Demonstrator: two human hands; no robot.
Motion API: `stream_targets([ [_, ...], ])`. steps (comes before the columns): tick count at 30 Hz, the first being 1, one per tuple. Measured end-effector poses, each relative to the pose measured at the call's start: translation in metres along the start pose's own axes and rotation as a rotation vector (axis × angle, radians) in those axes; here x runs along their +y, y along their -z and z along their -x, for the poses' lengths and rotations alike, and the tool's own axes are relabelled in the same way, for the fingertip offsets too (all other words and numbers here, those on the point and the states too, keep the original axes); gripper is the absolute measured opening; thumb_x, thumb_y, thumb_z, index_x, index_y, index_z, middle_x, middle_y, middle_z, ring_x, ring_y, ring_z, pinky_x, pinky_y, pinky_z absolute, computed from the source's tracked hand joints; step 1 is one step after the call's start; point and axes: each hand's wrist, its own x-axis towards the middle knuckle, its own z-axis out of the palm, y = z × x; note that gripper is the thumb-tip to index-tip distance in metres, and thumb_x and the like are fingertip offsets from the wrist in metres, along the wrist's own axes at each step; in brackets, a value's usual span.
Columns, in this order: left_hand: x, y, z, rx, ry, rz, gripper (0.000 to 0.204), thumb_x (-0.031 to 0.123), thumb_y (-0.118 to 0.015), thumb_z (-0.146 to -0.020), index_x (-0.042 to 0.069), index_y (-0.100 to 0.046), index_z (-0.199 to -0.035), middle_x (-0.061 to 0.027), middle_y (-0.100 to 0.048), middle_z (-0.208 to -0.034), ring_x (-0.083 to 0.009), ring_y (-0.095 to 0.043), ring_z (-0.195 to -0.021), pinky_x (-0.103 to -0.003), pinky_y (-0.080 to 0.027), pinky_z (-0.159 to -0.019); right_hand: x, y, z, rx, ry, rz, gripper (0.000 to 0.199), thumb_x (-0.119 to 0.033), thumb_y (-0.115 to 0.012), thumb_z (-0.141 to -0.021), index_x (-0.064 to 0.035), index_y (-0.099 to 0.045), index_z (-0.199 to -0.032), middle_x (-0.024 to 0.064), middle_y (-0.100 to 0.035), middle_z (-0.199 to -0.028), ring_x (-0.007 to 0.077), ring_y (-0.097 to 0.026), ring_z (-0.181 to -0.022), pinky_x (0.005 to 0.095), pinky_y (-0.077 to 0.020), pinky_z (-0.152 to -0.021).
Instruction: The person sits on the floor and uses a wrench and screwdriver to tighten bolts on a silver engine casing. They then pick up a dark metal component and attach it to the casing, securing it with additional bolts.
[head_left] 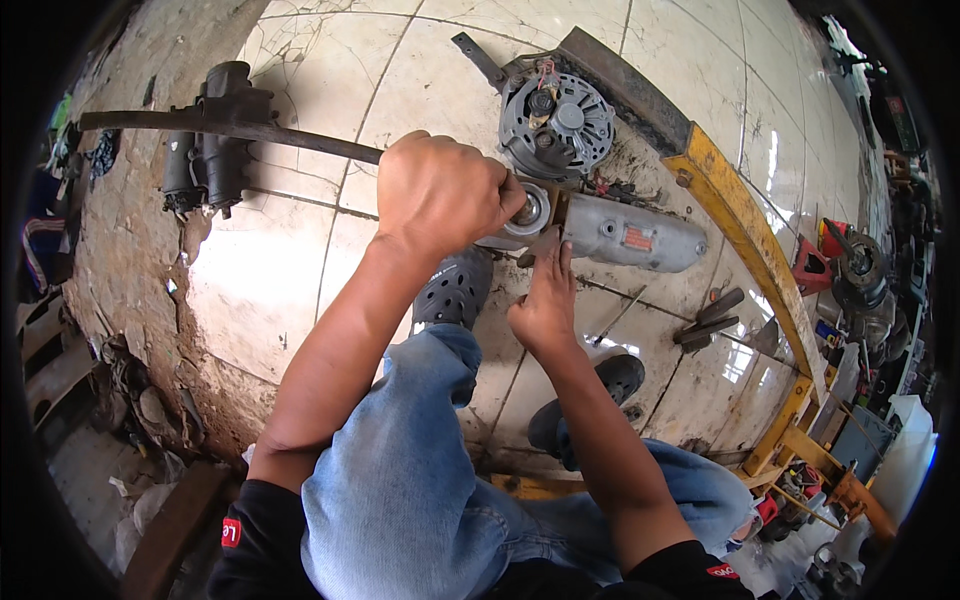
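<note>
At the far left, a dark cast unit [232, 95] lies on the tiled floor [300, 265], with the long dark bar [320, 143] crossing over it; whether the two touch I cannot tell. The bar runs right into the left hand [445, 190], whose fingers are curled tight around its right end. Should that single grip slip, the bar could swing against the cast unit or drop onto the dark clog [455, 285] just near of the hand. Right of the fist sits the ringed metal part [538, 207]; its meeting with the bar, if any, is hidden under the fist. The right hand [548, 305] comes from the near side, fingers straight and close together, wrapped around nothing, the tips at the left end of the grey cylinder [650, 235]. That rounded body lies right of the ringed part and could roll or twist, since the flat hand only steadies it; a sudden shift might pinch those fingertips. On the far side, the finned round unit [580, 118] lies close enough to be knocked. Farther right, the curved yellow beam [735, 190] would limit any slide that way.
</note>
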Motion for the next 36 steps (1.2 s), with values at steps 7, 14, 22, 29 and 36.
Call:
stream_targets([
  [7, -0.002, 0.002, -0.002, -0.003, 0.009, -0.002, 0.032, 0.031, -0.065, -0.074, 0.013, -0.060, -0.047, -0.0061, -0.054, -0.045, -0.0257, -0.054, -0.043, -0.036, -0.042, -0.044, 0.000, 0.010, -0.018, -0.140, -0.026, -0.036, 0.086, 0.000, -0.059, -0.068, 0.0090, -0.018, -0.143, 0.0272, -0.024, -0.150, 0.0463, -0.021, -0.140, 0.0576, -0.0271, -0.108],
  [14, 0.001, 0.003, -0.003, -0.042, 0.014, -0.018, 0.033, 0.031, -0.065, -0.075, 0.013, -0.061, -0.048, -0.0067, -0.054, -0.045, -0.0263, -0.054, -0.044, -0.037, -0.043, -0.044, 0.017, 0.005, -0.042, -0.216, -0.039, -0.058, 0.094, -0.001, -0.060, -0.068, 0.0059, -0.010, -0.147, 0.0277, -0.018, -0.152, 0.0458, -0.016, -0.142, 0.0564, -0.0239, -0.110],
  [22, 0.004, 0.005, -0.006, -0.088, 0.017, -0.037, 0.035, 0.033, -0.065, -0.076, 0.013, -0.061, -0.048, -0.0065, -0.054, -0.045, -0.0263, -0.055, -0.044, -0.037, -0.043, -0.045, 0.008, 0.018, -0.056, -0.229, -0.044, 0.049, 0.087, 0.005, -0.054, -0.066, 0.0087, -0.016, -0.144, 0.0306, -0.021, -0.150, 0.0462, -0.018, -0.141, 0.0536, -0.0264, -0.111],
  [29, 0.002, 0.004, -0.007, -0.055, -0.002, -0.054, 0.036, 0.033, -0.064, -0.076, 0.013, -0.060, -0.047, -0.0067, -0.053, -0.045, -0.0260, -0.055, -0.044, -0.038, -0.042, -0.044, 0.000, 0.020, -0.045, -0.096, 0.018, -0.022, 0.088, -0.002, -0.065, -0.070, 0.0076, -0.020, -0.144, 0.0235, -0.025, -0.152, 0.0414, -0.019, -0.143, 0.0589, -0.0253, -0.110],
  [36, 0.005, 0.007, -0.005, -0.045, -0.011, -0.048, 0.035, 0.031, -0.066, -0.075, 0.013, -0.060, -0.046, -0.0070, -0.053, -0.045, -0.0265, -0.055, -0.044, -0.037, -0.043, -0.044, 0.000, 0.023, -0.028, -0.155, 0.057, 0.102, 0.092, -0.005, -0.067, -0.072, 0.0038, -0.015, -0.147, 0.0226, -0.023, -0.153, 0.0405, -0.019, -0.143, 0.0586, -0.0255, -0.110],
])
